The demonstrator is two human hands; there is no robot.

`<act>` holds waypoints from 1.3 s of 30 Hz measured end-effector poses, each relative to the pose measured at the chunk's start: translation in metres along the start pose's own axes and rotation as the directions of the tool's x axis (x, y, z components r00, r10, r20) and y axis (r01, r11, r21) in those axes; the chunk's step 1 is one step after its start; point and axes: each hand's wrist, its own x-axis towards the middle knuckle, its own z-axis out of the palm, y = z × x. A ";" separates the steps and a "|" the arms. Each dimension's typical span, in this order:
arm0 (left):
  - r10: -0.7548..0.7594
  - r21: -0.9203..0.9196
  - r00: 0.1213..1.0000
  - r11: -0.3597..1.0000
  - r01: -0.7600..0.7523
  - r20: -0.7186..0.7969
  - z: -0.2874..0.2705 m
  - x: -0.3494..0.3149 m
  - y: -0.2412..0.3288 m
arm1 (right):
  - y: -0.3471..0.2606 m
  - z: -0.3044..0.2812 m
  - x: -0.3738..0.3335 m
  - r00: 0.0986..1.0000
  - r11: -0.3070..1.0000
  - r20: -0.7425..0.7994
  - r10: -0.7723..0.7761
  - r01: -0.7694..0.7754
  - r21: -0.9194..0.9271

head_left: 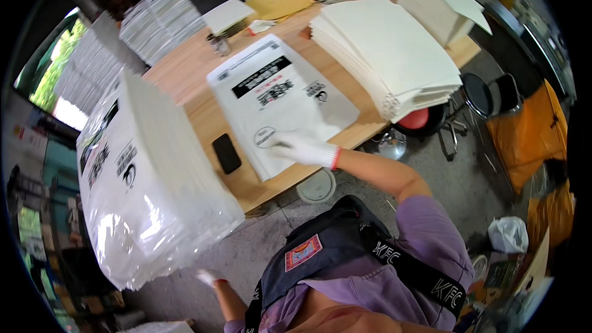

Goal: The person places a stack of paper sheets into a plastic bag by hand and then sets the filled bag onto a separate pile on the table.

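Note:
My right hand, in a white knitted glove with a red cuff, rests on the near part of a flat white plastic bag with black and red print. Its fingers look stretched out over the bag, somewhat blurred. The bag lies on the wooden table. Low on the left hangs my left hand, gloved too, away from the table and smeared, so its fingers do not show clearly. Nearest to it is a large clear printed bag packed with white sheets, standing at the table's left edge.
A black phone lies between the two bags. To the right sits a tall pile of cream sheets, with an open white box behind. Small jars and yellow paper are farther back. A stool stands right of the table.

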 end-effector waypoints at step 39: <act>0.039 -0.187 -0.621 0.967 -0.175 0.783 0.280 -0.398 0.452 | 0.134 -0.226 -0.263 0.699 0.498 -0.209 0.684 -0.237 0.834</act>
